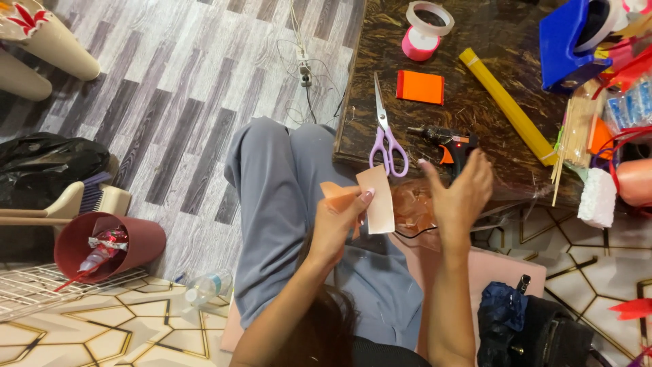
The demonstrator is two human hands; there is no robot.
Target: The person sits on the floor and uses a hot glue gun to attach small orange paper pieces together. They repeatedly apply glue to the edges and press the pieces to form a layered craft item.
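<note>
Peach paper strip (375, 199) pinched upright in left hand (337, 224) above the lap, right hand (460, 192) open with fingers spread, just beside glue gun (449, 144), purple scissors (386, 132) on dark table (489, 75)

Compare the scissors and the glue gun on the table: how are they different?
The scissors have purple handles and lie untouched; the glue gun is black and orange, right beside the right hand. The scissors point away from the person, the glue gun points sideways. Both rest on the dark table.

Grey herringbone floor (176, 88), dark marbled table (489, 143)
</note>
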